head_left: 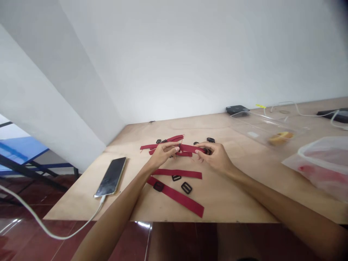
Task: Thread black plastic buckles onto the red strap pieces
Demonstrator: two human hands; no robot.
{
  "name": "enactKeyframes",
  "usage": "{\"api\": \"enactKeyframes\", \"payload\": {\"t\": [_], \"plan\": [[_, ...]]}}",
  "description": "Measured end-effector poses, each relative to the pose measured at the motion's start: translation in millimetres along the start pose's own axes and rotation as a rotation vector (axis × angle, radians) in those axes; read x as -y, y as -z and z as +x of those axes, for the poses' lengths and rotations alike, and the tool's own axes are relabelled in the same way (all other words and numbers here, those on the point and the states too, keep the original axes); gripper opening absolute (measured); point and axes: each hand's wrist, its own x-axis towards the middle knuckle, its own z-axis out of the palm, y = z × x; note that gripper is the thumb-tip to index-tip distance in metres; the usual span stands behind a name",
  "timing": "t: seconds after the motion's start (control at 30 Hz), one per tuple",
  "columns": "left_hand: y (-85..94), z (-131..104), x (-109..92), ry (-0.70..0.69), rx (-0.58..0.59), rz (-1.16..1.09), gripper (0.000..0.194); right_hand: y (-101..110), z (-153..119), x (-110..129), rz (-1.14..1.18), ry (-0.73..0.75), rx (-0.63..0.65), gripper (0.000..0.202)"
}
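Above the table, a short red webbing strap (189, 148) is stretched between my two hands. My left hand (164, 153) pinches its left end, where a small dark piece shows at the fingertips, too small to make out. My right hand (216, 156) has thumb and fingers closed on its right end. Beneath and behind lie more red straps (175, 138). Closer to me are a red strap (178, 173) and a longer one (181, 197) with a black slide buckle (158, 186) on it. A loose black slide buckle (186, 187) lies beside them.
A phone (111, 177) with a white cable (67, 237) lies left of my forearm. Several black buckles (210, 140) lie behind my hands. To the right stand a clear plastic box (244, 127) with a yellow roll (281, 138) and a translucent container (323, 159). A white wall (206, 58) rises behind.
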Motion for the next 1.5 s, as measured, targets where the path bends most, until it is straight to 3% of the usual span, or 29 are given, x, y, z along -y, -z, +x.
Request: {"api": "enactKeyframes", "payload": {"t": [0.33,0.57,0.83,0.93,1.03,1.13,1.23,1.33,1.5], "plan": [[-6.0,2.4,11.2,-0.064,0.056,-0.060,0.044,-3.8,-2.7,5.4,0.085,-0.016,0.102,0.022],[-3.6,-0.6,3.3,0.004,0.013,-0.023,0.043,0.8,-0.2,9.0,-0.017,-0.008,0.076,0.019],[-10.0,-3.0,1.1,-0.042,0.101,0.016,0.039,-3.0,-2.6,9.1,-0.035,0.048,0.115,0.019],[-17.3,-4.6,-2.2,-0.038,0.145,-0.032,0.034,-8.4,-5.2,9.2,-0.010,0.112,0.133,0.021],[-26.4,-7.3,-6.5,-0.027,0.179,-0.146,0.032,-14.2,-8.6,8.5,-0.043,0.235,0.137,0.037],[-30.8,-9.1,-9.0,0.003,0.191,-0.265,0.031,-17.1,-11.1,8.4,-0.085,0.297,0.118,0.033],[-26.2,-8.0,-8.8,0.010,0.161,-0.374,0.020,-14.3,-9.8,9.4,-0.041,0.198,0.032,0.027],[-16.2,-5.7,-9.4,0.042,0.138,-0.506,0.016,-8.2,-4.3,11.0,0.161,-0.014,-0.001,0.034],[-6.8,-5.9,-11.0,0.105,0.107,-0.702,0.039,-4.4,2.6,16.6,0.561,-0.319,0.088,0.048]]}}
